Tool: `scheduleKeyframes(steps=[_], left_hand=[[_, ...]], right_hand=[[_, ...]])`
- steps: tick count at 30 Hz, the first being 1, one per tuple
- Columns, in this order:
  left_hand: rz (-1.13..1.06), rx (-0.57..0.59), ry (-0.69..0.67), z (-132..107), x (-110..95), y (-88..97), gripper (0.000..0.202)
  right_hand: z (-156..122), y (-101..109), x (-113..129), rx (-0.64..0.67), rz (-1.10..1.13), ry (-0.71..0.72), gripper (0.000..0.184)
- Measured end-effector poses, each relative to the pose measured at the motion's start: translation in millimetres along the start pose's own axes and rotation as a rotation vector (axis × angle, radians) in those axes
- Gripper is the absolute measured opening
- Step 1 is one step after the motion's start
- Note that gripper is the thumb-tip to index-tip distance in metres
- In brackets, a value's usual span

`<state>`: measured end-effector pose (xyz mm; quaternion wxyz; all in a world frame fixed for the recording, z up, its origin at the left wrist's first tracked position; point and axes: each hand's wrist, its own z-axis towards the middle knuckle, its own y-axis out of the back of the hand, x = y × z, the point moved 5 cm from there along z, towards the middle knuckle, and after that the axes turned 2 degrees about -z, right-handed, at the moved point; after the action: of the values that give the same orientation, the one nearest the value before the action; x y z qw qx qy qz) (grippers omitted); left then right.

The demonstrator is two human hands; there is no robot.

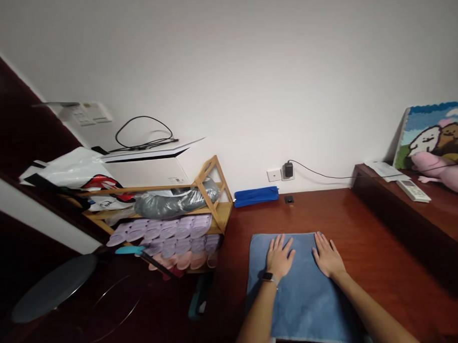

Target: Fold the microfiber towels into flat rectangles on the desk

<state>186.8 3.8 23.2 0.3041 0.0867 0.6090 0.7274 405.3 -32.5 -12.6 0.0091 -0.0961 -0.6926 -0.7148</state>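
Cloth: just one, blue, spread pretty flat on the table, down at 5 o'clock from the middle of the view. All clock directions below go from the cloth's middle.
Hands: two, both bare, neither one gripping anything.
Left hand: at 11 o'clock, wide open, palm down, fingers fanned out and resting on the cloth.
Right hand: between 1 and 2 o'clock, also open, palm down, fingers a bit less spread, tips right at the cloth's far edge near the corner.
Watch: one, dark face, strapped on just below the left hand.
Pouch: one, blue, at 11 o'clock.
Charger: one, black, plugged in at 12 o'clock.
Remote: one, white, 2 o'clock, up on the ledge.
Plush toy: one, pink, also 2 o'clock, in front of one cartoon picture.
Rack: one, wooden, 10 o'clock.
Slippers: rows of purple and pink, between 9 and 10 o'clock, overlapping too much for an honest count.
Round seat: one, dark, 9 o'clock.
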Motion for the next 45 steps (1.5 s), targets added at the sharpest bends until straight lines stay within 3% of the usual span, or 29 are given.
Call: scheduleKeyframes(steps=[4, 6, 8, 11, 14, 17, 20, 23, 26, 32, 35, 37, 40, 43, 45], left_hand=[[0.068, 0.024, 0.096, -12.3, 71.4, 17.3, 0.058], [0.113, 0.053, 0.106, -16.6, 97.3, 21.1, 0.058], [0.14, 0.058, 0.111, -17.7, 111.2, 22.6, 0.058], [0.149, 0.038, 0.116, -15.3, 114.7, 27.4, 0.057], [0.152, 0.011, 0.1, -14.3, 99.8, 37.0, 0.056], [0.128, -0.085, 0.045, -21.4, 58.3, 38.6, 0.056], [0.059, -0.159, -0.058, -36.1, -4.6, 18.1, 0.055], [0.006, -0.101, -0.091, -49.0, -49.9, -10.4, 0.055], [0.009, -0.044, -0.03, -56.5, -45.4, -16.7, 0.056], [0.114, 0.012, 0.154, -78.5, 54.4, 31.8, 0.057], [0.129, 0.036, 0.136, -90.9, 72.3, 52.1, 0.055], [0.135, 0.01, 0.125, -98.0, 60.0, 56.6, 0.054], [0.097, -0.068, 0.018, -106.8, 7.1, 47.1, 0.055], [0.021, -0.056, -0.136, -114.2, -52.5, 24.6, 0.054], [0.005, -0.017, -0.143, -119.7, -69.3, 13.3, 0.054]], right_hand=[[1.5, -4.9, -0.7, 0.004, 0.0, -0.002, 0.073], [2.9, -5.2, 0.2, 0.01, 0.004, -0.004, 0.073], [6.0, -2.9, 1.2, 0.022, 0.005, -0.006, 0.073], [13.6, 5.7, 1.5, 0.05, 0.0, 0.004, 0.073], [16.6, 14.9, 2.4, 0.092, 0.017, 0.032, 0.072], [3.4, 18.9, 8.9, 0.018, 0.046, 0.055, 0.072], [-24.7, 11.4, 20.1, -0.081, 0.064, 0.034, 0.073], [-49.5, -2.2, 30.2, -0.03, 0.054, 0.025, 0.074], [-58.5, -5.2, 32.4, 0.035, 0.06, 0.028, 0.074], [-51.3, 11.8, 31.2, 0.054, 0.09, 0.045, 0.073], [-56.0, 17.8, 33.0, 0.074, 0.081, 0.044, 0.071], [-67.2, 20.5, 34.2, 0.009, 0.096, 0.044, 0.07], [-93.6, 16.7, 34.9, -0.117, 0.115, 0.044, 0.071], [-117.1, 2.9, 34.8, -0.087, 0.114, 0.045, 0.073], [-125.4, -3.3, 34.3, -0.045, 0.108, 0.052, 0.073]])
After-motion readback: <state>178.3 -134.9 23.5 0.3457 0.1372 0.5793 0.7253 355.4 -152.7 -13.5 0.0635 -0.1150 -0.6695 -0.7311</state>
